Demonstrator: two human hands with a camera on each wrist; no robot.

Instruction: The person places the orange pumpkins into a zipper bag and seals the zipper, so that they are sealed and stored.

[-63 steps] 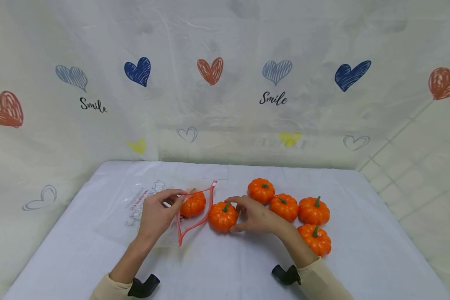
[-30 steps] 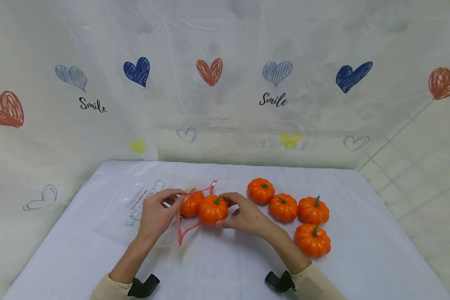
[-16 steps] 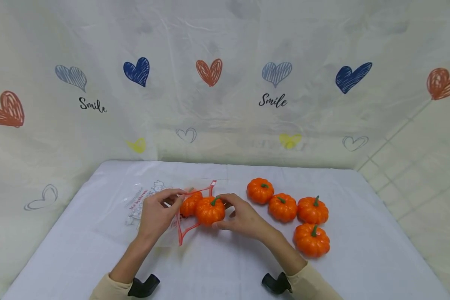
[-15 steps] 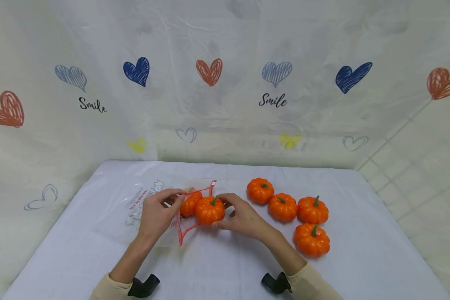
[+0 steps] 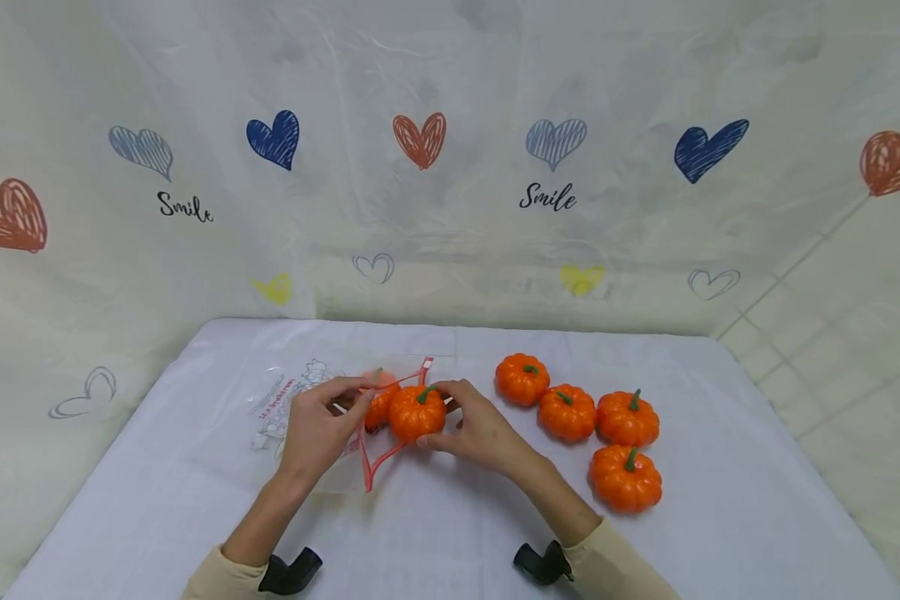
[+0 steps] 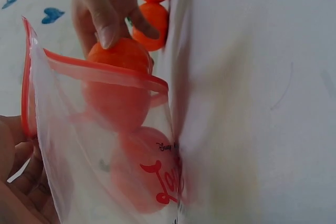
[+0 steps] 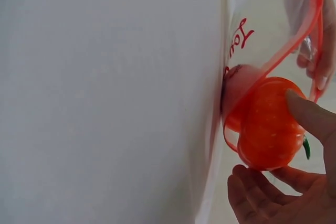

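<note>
A clear zip bag (image 5: 292, 450) with a red-edged mouth lies on the table, its mouth facing right. My left hand (image 5: 318, 429) pinches the upper edge of that mouth and keeps it apart. Inside the bag, one small orange pumpkin (image 6: 139, 171) shows through the plastic in the left wrist view. My right hand (image 5: 476, 429) grips a second pumpkin (image 5: 417, 414) with a green stem, thumb on one side and fingers on the other. This second pumpkin is partly within the bag's mouth and against the first one, as the right wrist view (image 7: 270, 124) shows.
To the right of my hands, several more pumpkins (image 5: 566, 412) sit close together on the white-covered table (image 5: 450, 542). Behind the table hangs a pale sheet (image 5: 480, 242) printed with hearts and the word "Smile".
My right hand has carried the second pumpkin leftward from beside the bag into its mouth. The left hand has stayed at the bag's edge, shifting only slightly.
</note>
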